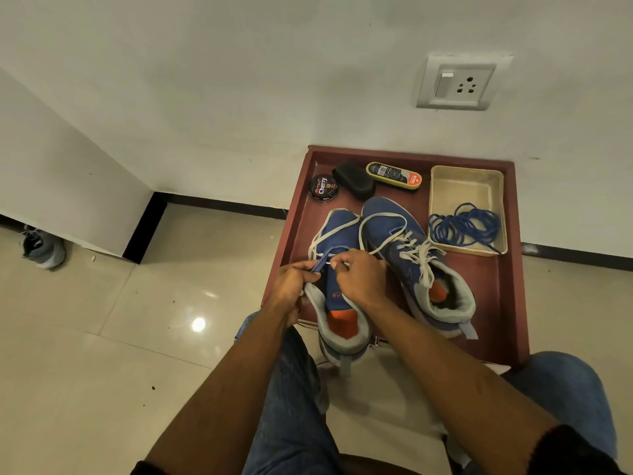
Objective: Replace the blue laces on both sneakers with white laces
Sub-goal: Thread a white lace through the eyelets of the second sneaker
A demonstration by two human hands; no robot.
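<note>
left hand [294,281] pinches eyelet flap steady | right hand [359,275] pinches white lace [342,222] tip — probably threading | blue laces [462,226] discarded in tray [436,200]

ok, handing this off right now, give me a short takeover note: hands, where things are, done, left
Left hand: pinching a lace at the left sneaker, eyelet side.
Right hand: pinching the white lace tip over the same sneaker's tongue.
Right sneaker: laced white, ends loose, on the red tray.
Blue laces: coiled in the beige tray.
Done: blue laces out, right sneaker threaded.
Left: finish threading the left sneaker; whether the right still needs tying I can't tell.
</note>
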